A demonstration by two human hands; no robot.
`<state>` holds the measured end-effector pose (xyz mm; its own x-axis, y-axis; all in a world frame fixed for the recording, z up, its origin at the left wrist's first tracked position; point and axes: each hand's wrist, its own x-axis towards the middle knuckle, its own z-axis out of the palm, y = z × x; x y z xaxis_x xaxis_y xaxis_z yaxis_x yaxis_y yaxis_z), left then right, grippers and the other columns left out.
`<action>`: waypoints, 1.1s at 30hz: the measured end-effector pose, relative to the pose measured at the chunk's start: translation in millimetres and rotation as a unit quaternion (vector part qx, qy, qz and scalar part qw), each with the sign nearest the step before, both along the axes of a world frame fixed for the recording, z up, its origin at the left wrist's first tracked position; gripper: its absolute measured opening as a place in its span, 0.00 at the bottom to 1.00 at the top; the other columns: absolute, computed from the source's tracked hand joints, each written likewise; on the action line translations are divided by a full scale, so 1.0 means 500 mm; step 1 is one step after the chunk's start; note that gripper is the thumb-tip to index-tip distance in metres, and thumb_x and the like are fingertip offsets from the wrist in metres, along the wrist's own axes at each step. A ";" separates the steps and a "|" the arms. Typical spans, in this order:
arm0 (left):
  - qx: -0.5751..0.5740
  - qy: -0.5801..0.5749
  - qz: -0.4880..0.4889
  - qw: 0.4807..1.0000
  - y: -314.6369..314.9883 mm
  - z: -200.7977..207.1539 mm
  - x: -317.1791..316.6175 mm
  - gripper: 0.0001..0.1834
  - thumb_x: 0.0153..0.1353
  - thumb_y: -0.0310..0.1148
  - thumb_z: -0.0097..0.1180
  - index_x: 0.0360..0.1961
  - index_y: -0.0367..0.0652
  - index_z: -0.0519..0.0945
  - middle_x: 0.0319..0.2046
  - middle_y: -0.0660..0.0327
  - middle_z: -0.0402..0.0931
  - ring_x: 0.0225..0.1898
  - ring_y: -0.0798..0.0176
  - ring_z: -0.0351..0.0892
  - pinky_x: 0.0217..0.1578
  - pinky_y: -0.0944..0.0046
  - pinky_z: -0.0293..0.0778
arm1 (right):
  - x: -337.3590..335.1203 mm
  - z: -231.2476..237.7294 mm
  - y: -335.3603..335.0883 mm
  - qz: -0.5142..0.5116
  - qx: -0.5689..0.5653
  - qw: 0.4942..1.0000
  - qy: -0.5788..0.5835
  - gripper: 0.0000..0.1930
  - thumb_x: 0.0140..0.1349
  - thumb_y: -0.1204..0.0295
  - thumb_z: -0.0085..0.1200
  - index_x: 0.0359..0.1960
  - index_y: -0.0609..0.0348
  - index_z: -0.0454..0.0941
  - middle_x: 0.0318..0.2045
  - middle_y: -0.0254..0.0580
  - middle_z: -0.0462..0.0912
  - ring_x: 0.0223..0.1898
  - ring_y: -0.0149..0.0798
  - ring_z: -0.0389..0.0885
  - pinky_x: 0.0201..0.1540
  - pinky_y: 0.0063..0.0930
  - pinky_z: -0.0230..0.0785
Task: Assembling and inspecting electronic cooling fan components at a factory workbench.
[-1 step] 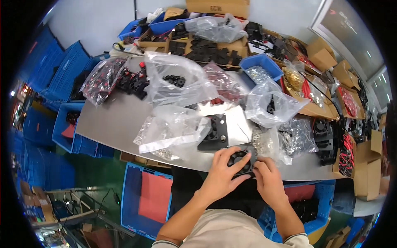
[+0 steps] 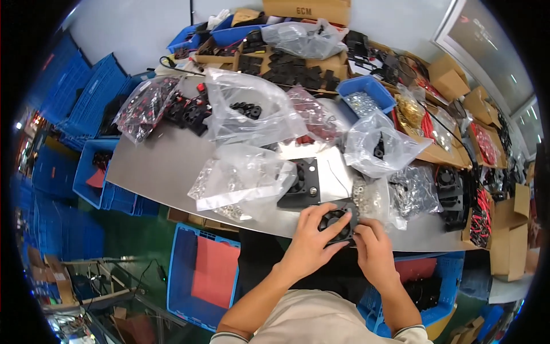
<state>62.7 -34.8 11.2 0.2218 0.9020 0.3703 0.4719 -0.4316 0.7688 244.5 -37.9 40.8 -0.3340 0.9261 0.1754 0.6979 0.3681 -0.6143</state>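
A black cooling fan (image 2: 330, 222) with a square frame is held at the table's near edge. My left hand (image 2: 309, 239) grips it, fingers lying over its top face and thumb at its lower side. My right hand (image 2: 373, 247) is closed at the fan's right edge, its fingertips pinching the frame there; whether they also hold some small part is hidden. Just beyond my left hand lies a black plate with a fan and round metal fittings (image 2: 302, 198). A clear bag of small metal pieces (image 2: 366, 198) lies just beyond my right hand.
Clear bags (image 2: 243, 182) of small parts cover much of the metal table (image 2: 143, 166). Farther back stand a blue bin of screws (image 2: 362, 102) and a cardboard tray of black parts (image 2: 338, 60). Blue crates (image 2: 176, 275) sit below the table's near edge on both sides.
The whole view has shifted slightly, so the table and its things appear a little farther right. Both hands keep the same hold on the fan.
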 end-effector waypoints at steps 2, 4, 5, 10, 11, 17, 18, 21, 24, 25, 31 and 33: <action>0.015 0.003 0.021 1.000 -0.005 -0.009 -0.002 0.34 0.47 0.32 0.72 0.59 0.56 0.77 0.57 0.55 0.66 0.56 0.46 0.64 0.56 0.52 0.66 | -0.010 -0.016 -0.002 -0.016 0.060 0.998 0.008 0.08 0.59 0.83 0.54 0.41 0.65 0.74 0.44 0.54 0.76 0.43 0.57 0.77 0.42 0.39 0.72; 0.018 0.003 0.022 1.000 -0.008 -0.013 -0.008 0.34 0.47 0.32 0.72 0.59 0.56 0.77 0.57 0.55 0.66 0.55 0.46 0.64 0.55 0.52 0.66 | -0.019 -0.022 -0.009 -0.018 0.077 0.997 0.010 0.08 0.59 0.83 0.53 0.41 0.65 0.74 0.44 0.55 0.75 0.43 0.57 0.77 0.42 0.39 0.73; 0.020 0.002 0.019 1.000 -0.009 -0.013 -0.008 0.34 0.47 0.32 0.72 0.59 0.56 0.77 0.57 0.55 0.66 0.55 0.46 0.64 0.55 0.52 0.67 | -0.021 -0.019 -0.014 -0.033 0.064 0.997 0.013 0.08 0.59 0.83 0.54 0.41 0.65 0.75 0.45 0.54 0.75 0.42 0.57 0.78 0.42 0.40 0.73; 0.025 -0.004 0.017 1.000 -0.008 -0.012 0.000 0.34 0.47 0.32 0.71 0.59 0.55 0.77 0.57 0.55 0.66 0.55 0.46 0.64 0.54 0.53 0.67 | -0.020 0.064 -0.010 -0.045 -0.019 0.995 -0.088 0.09 0.59 0.81 0.56 0.41 0.63 0.75 0.43 0.53 0.77 0.39 0.56 0.79 0.40 0.39 0.73; 0.026 -0.009 0.014 1.000 -0.004 -0.014 0.003 0.34 0.47 0.32 0.71 0.59 0.54 0.77 0.57 0.55 0.66 0.55 0.46 0.64 0.54 0.53 0.67 | -0.016 0.101 0.007 -0.014 -0.029 0.992 -0.120 0.08 0.59 0.80 0.56 0.41 0.62 0.76 0.40 0.52 0.78 0.37 0.56 0.79 0.39 0.39 0.72; 0.016 -0.014 0.019 1.000 0.004 -0.005 0.001 0.30 0.47 0.31 0.70 0.55 0.51 0.78 0.55 0.53 0.68 0.53 0.43 0.66 0.55 0.49 0.66 | -0.232 0.218 0.255 0.258 0.211 0.943 0.013 0.09 0.56 0.78 0.54 0.39 0.62 0.79 0.33 0.50 0.80 0.39 0.55 0.79 0.39 0.44 0.71; 0.039 -0.010 0.039 0.998 0.002 -0.013 -0.001 0.30 0.46 0.30 0.70 0.55 0.52 0.79 0.55 0.55 0.68 0.53 0.44 0.66 0.54 0.50 0.67 | -0.295 0.206 0.307 0.289 0.231 0.929 0.017 0.12 0.54 0.80 0.52 0.41 0.62 0.79 0.36 0.51 0.81 0.41 0.55 0.79 0.43 0.45 0.72; 0.033 -0.003 0.050 0.998 0.003 -0.012 -0.003 0.29 0.46 0.30 0.71 0.53 0.51 0.80 0.57 0.57 0.66 0.53 0.45 0.66 0.51 0.51 0.71 | -0.444 0.183 0.412 0.304 0.134 0.932 -0.147 0.13 0.50 0.81 0.52 0.38 0.61 0.82 0.37 0.51 0.84 0.42 0.53 0.82 0.44 0.42 0.74; 0.032 -0.007 0.043 0.999 0.003 -0.018 -0.003 0.28 0.46 0.30 0.71 0.52 0.51 0.80 0.57 0.58 0.66 0.53 0.46 0.66 0.50 0.51 0.71 | -0.494 0.121 0.457 0.280 0.092 0.923 -0.249 0.11 0.50 0.77 0.55 0.35 0.57 0.84 0.35 0.50 0.85 0.40 0.51 0.84 0.42 0.42 0.74; 0.033 -0.009 0.045 0.998 0.003 -0.018 0.000 0.28 0.46 0.30 0.71 0.52 0.51 0.80 0.57 0.58 0.66 0.53 0.46 0.66 0.50 0.51 0.71 | -0.497 0.096 0.471 0.275 0.085 0.918 -0.272 0.10 0.50 0.75 0.56 0.34 0.55 0.85 0.34 0.49 0.85 0.39 0.50 0.84 0.41 0.42 0.75; 0.028 -0.025 0.035 0.999 -0.001 -0.020 -0.006 0.28 0.45 0.28 0.71 0.51 0.49 0.80 0.58 0.57 0.66 0.53 0.45 0.65 0.53 0.50 0.69 | -0.496 0.037 0.488 0.266 0.094 0.927 -0.249 0.10 0.50 0.74 0.57 0.34 0.58 0.86 0.36 0.51 0.86 0.40 0.52 0.85 0.44 0.42 0.76; 0.012 -0.021 0.037 0.999 -0.005 -0.016 -0.013 0.28 0.45 0.28 0.70 0.52 0.48 0.80 0.58 0.57 0.66 0.54 0.44 0.65 0.54 0.50 0.68 | -0.487 0.032 0.486 0.251 0.105 0.936 -0.222 0.10 0.50 0.74 0.57 0.34 0.59 0.86 0.36 0.52 0.85 0.40 0.52 0.84 0.44 0.42 0.76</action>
